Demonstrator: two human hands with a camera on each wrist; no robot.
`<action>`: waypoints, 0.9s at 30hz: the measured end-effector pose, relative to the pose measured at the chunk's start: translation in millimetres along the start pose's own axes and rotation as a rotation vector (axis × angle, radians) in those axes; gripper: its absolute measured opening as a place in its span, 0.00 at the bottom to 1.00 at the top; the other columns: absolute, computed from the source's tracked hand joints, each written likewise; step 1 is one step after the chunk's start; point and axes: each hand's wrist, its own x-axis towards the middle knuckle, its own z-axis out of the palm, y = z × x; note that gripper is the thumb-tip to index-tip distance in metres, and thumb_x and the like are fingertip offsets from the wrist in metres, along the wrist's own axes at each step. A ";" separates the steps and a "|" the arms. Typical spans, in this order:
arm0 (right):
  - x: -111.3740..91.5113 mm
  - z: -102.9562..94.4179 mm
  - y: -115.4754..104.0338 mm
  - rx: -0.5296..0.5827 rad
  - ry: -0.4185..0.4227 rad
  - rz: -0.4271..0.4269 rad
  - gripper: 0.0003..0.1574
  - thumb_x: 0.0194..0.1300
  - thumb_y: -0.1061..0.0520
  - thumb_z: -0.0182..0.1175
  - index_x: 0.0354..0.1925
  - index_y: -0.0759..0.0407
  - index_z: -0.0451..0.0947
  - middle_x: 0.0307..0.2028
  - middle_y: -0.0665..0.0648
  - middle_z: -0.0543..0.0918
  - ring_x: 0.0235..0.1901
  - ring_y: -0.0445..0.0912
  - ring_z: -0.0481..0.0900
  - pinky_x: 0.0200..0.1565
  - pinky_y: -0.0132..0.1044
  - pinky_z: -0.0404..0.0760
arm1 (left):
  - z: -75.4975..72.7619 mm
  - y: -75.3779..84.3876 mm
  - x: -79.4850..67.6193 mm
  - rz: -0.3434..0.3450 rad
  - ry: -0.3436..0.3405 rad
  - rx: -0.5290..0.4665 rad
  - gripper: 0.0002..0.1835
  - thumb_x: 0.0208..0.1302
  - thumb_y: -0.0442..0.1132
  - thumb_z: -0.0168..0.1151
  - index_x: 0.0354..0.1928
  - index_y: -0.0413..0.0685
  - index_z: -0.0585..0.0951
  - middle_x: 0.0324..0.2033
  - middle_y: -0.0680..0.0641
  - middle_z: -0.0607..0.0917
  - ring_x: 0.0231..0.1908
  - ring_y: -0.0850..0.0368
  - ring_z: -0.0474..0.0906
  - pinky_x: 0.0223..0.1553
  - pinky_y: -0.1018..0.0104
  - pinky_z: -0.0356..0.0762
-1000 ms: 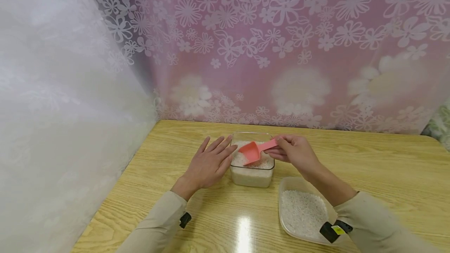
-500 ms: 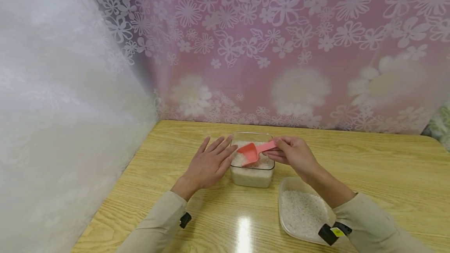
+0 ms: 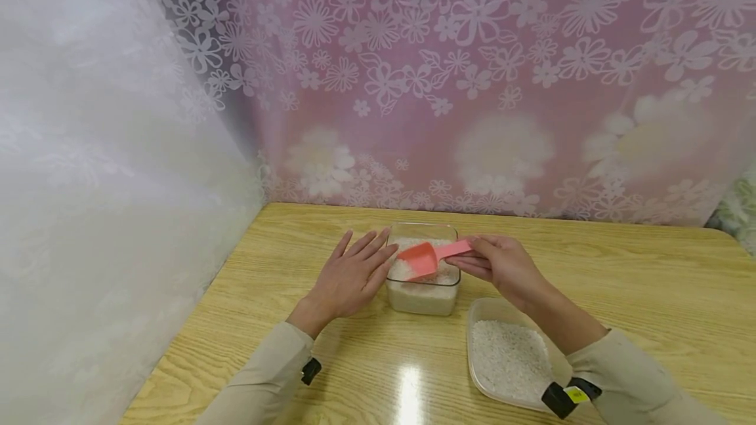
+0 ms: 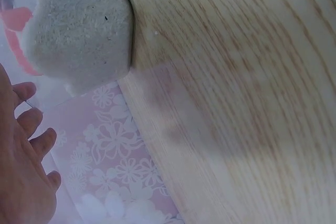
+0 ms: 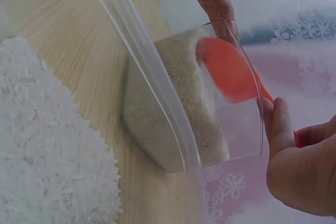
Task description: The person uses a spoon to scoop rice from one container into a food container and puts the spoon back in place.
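Note:
A clear square container point(image 3: 422, 298) filled well up with rice stands toward the back of the table. In the head view my right hand point(image 3: 506, 266) pinches the handle of a pink scoop point(image 3: 420, 261), whose bowl lies over the rice inside the rim, with some grains at its mouth. The right wrist view shows the scoop point(image 5: 228, 72) through the clear wall, its lip at the rice surface. My left hand point(image 3: 352, 275) has its fingers straight and spread, fingertips at the container's left side. The left wrist view shows that hand point(image 4: 26, 166) beside the rice-filled container point(image 4: 84, 24).
A translucent tub point(image 3: 472, 359) of rice point(image 3: 509, 356) stands at the front right, under my right forearm. The wooden table point(image 3: 348, 372) ends at a pink floral curtain point(image 3: 413, 136) behind and a whitish sheet point(image 3: 118, 215) on the left.
The scoop has dipped slightly and turned more level at the rice, and grains show at its mouth. My right hand has shifted a little down and right; the left has stayed put.

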 end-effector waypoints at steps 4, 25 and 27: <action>-3.0 -6.2 1.2 0.089 -0.025 -0.007 0.32 0.77 0.59 0.43 0.65 0.84 0.49 0.46 0.64 0.82 0.47 0.50 0.82 0.53 0.39 0.74 | 0.8 0.0 -1.1 -0.004 0.003 -0.012 0.27 0.77 0.54 0.29 0.71 0.58 0.66 0.72 0.51 0.58 0.70 0.53 0.53 0.69 0.49 0.39; -27.8 -34.9 -8.5 0.479 -0.106 0.029 0.18 0.76 0.61 0.45 0.50 0.69 0.79 0.47 0.69 0.81 0.50 0.53 0.80 0.53 0.35 0.74 | 2.3 -0.1 -0.9 -0.003 0.010 -0.019 0.29 0.77 0.55 0.25 0.71 0.58 0.66 0.71 0.51 0.58 0.70 0.54 0.53 0.69 0.49 0.40; -31.3 -38.0 -9.5 0.502 -0.118 0.034 0.19 0.76 0.61 0.44 0.51 0.69 0.79 0.48 0.69 0.81 0.51 0.53 0.79 0.53 0.35 0.74 | 2.6 0.0 -0.8 -0.004 0.010 -0.020 0.29 0.77 0.55 0.25 0.71 0.58 0.66 0.71 0.51 0.58 0.70 0.54 0.53 0.69 0.49 0.40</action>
